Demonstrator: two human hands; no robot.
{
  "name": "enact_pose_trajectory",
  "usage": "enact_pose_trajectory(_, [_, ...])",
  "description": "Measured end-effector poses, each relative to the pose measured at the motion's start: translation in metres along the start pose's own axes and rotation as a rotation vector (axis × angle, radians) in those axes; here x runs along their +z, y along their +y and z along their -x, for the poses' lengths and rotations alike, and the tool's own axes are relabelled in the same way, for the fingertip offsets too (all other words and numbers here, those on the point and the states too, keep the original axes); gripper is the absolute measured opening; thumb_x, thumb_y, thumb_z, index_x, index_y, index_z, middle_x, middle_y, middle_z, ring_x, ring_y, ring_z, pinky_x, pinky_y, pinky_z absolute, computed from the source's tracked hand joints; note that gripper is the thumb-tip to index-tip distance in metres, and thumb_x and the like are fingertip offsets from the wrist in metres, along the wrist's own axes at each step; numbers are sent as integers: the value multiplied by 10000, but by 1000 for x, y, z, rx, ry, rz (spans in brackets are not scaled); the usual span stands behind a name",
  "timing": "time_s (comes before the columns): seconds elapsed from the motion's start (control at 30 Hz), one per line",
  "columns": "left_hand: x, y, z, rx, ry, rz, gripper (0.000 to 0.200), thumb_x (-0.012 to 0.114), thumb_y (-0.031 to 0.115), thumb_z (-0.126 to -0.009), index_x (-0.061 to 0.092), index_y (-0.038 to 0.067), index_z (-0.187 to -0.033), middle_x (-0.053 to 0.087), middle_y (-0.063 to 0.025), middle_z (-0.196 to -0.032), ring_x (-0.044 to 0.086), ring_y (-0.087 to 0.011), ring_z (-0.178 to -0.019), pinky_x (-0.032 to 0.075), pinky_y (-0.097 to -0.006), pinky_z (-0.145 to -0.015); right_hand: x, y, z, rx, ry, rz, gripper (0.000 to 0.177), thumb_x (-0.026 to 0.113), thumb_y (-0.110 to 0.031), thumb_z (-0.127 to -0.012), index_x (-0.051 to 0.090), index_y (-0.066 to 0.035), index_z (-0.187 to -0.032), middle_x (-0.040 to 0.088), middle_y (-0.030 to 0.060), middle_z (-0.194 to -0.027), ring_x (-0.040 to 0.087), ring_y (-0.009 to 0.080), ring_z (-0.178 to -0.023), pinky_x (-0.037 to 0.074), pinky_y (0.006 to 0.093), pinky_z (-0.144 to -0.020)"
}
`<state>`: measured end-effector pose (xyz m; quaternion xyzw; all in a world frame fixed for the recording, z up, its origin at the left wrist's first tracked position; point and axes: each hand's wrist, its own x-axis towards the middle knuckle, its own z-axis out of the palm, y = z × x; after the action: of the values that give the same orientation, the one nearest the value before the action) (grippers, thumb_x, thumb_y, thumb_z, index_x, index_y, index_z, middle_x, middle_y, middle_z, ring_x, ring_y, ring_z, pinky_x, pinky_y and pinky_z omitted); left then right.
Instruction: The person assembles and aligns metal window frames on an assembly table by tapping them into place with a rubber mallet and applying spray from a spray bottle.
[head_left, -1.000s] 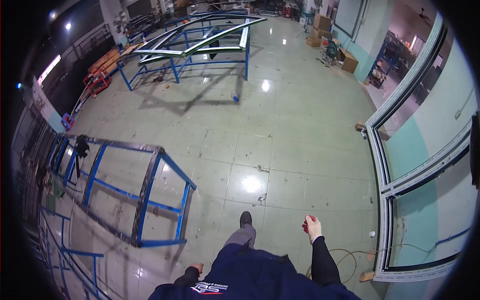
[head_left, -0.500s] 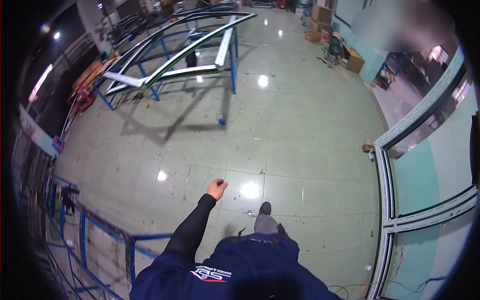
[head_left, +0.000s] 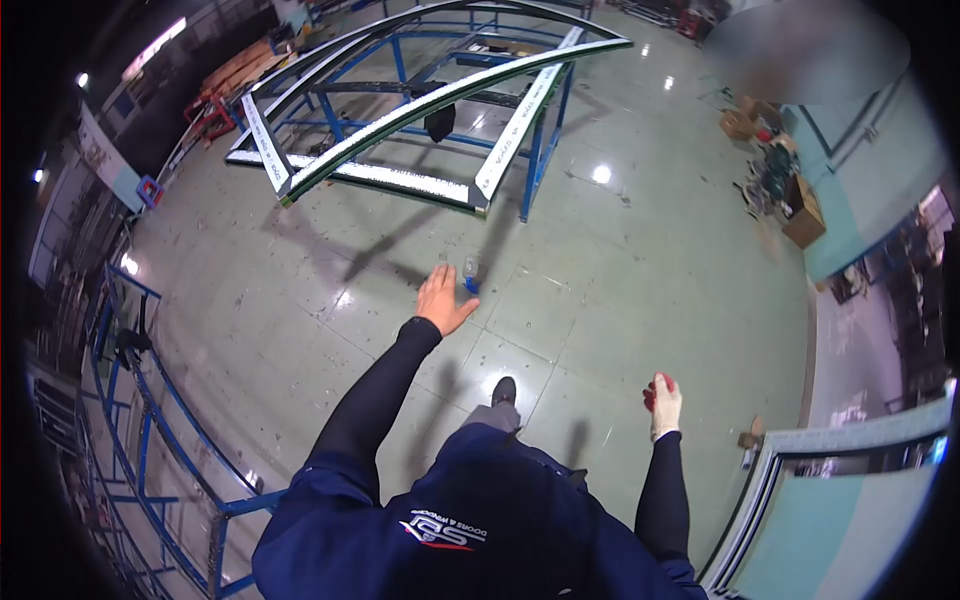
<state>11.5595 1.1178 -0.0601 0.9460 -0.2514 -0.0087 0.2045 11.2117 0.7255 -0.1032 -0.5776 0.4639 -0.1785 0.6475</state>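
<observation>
Frames (head_left: pixel 510 135) up on a blue stand (head_left: pixel 533 175), hands well short of them

So the frames, white-faced with green edges, lie across the stand, well ahead of the person. Left hand (head_left: pixel 446 302) is stretched out over the floor (head_left: pixel 660 270), fingers spread, back facing up. From this angle it shows just beside a clear bottle (head_left: pixel 470 267) with a blue end, down on the tiles. Right hand (head_left: pixel 664 405) is out to the side in a white-and-red glove, fingers curled in; can't tell if they're gripping anything. Boxes (head_left: pixel 800 212) sit off to the right, and a blue rack (head_left: pixel 250 503) stands at lower left.
</observation>
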Motion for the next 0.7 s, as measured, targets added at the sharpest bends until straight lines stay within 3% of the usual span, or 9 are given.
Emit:
enact_pose_trajectory(0.13, [8, 23, -135, -60, -61, -48, 980, 677, 598, -849, 337, -36, -1514, 298, -256, -1590, 260, -376, -1498, 249, -516, -1197, 16, 8, -66, 235, -217, 314, 438, 684, -404, -945, 611, -69, -1217, 636, 17, -862, 634, 131, -692, 504, 273, -573])
enact_pose_trajectory(0.2, [23, 27, -199, -147, -64, -78, 1005, 663, 627, -843, 327, -35, -1519, 290, -248, -1596, 242, -368, -1507, 234, -532, -1200, 2, 40, -78, 357, -188, 272, 420, 691, -381, -935, 654, -23, -1151, 621, 9, -777, 583, 105, -636, 443, 267, -529])
enact_pose_trajectory(0.23, [40, 22, -241, -235, -73, -104, 1018, 656, 642, -839, 322, -35, -1522, 286, -244, -1600, 233, -364, -1511, 227, -540, -1202, -24, 68, -98, 477, -129, 504, 399, 662, -367, -948, 669, -39, -1174, 655, 26, -836, 611, 137, -712, 485, 294, -612])
enact_pose_trajectory(0.27, [51, 19, -259, -311, -73, -113, 1049, 647, 657, -838, 290, -41, -1534, 264, -235, -1614, 198, -351, -1526, 203, -551, -1210, -79, 185, -124, 175, -116, 668, 392, 622, -354, -966, 667, -63, -1225, 685, 29, -920, 636, 173, -835, 513, 333, -744])
enact_pose_trajectory(0.33, [70, 25, -280, -422, -29, -160, 1071, 653, 655, -833, 264, -45, -1544, 248, -224, -1623, 188, -336, -1530, 181, -540, -1219, -107, 158, -137, 538, -231, 805, 346, 615, -351, -969, 657, -74, -1172, 667, 27, -880, 623, 169, -792, 504, 334, -703])
enact_pose_trajectory(0.4, [84, 43, -293, -524, 23, -188, 1100, 658, 657, -830, 231, -57, -1550, 229, -231, -1628, 185, -340, -1530, 168, -542, -1223, -132, 141, -176, 646, -322, 892, 303, 609, -347, -972, 647, -85, -1119, 648, 26, -840, 609, 165, -748, 495, 334, -663])
enact_pose_trajectory(0.53, [110, 75, -317, -646, 86, -217, 1115, 679, 674, -804, 283, -82, -1521, 237, -258, -1616, 203, -356, -1522, 183, -531, -1220, -152, 72, -322, 706, -401, 943, 238, 596, -340, -978, 626, -106, -1013, 611, 23, -759, 583, 158, -661, 477, 336, -582])
enact_pose_trajectory(0.63, [120, 90, -346, -806, 134, -255, 1102, 690, 678, -794, 345, -112, -1480, 312, -292, -1569, 281, -384, -1482, 238, -497, -1206, -137, -8, -486, 668, -341, 905, 220, 587, -335, -982, 611, -122, -933, 583, 21, -698, 563, 152, -596, 464, 337, -521])
enact_pose_trajectory(0.7, [116, 94, -365, -836, 253, -316, 1061, 682, 692, -798, 436, -162, -1377, 477, -341, -1420, 448, -438, -1349, 360, -444, -1138, -97, -88, -615, 551, -262, 811, 226, 580, -331, -985, 601, -133, -880, 564, 20, -658, 550, 149, -553, 455, 338, -481])
